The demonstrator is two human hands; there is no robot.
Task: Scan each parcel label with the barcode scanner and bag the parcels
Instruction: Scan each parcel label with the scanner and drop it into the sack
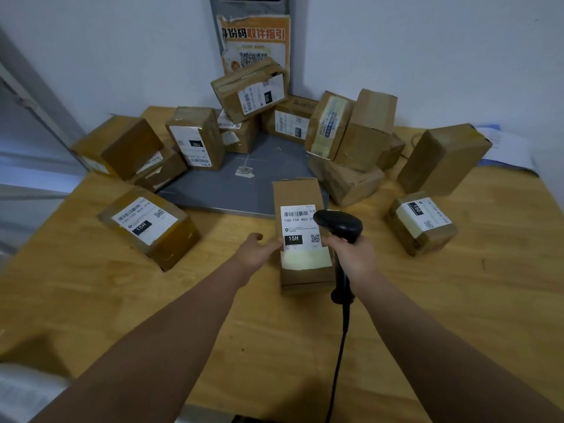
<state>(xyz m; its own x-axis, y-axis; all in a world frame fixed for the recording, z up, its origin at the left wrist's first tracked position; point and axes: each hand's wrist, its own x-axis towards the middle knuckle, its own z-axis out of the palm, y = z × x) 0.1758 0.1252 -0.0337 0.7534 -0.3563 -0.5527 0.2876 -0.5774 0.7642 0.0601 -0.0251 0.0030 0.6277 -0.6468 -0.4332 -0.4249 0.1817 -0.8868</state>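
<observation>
A long cardboard parcel lies flat on the wooden table in front of me, its white label marked 15H facing up. My left hand touches the parcel's left side with fingers mostly straight. My right hand grips the handle of a black barcode scanner, whose head hovers over the label's right edge. The scanner's cable runs down toward me.
Several more cardboard parcels lie around: one labelled 15H at the left, one at the right, a pile at the back around a grey scale platform. An orange poster hangs on the wall behind.
</observation>
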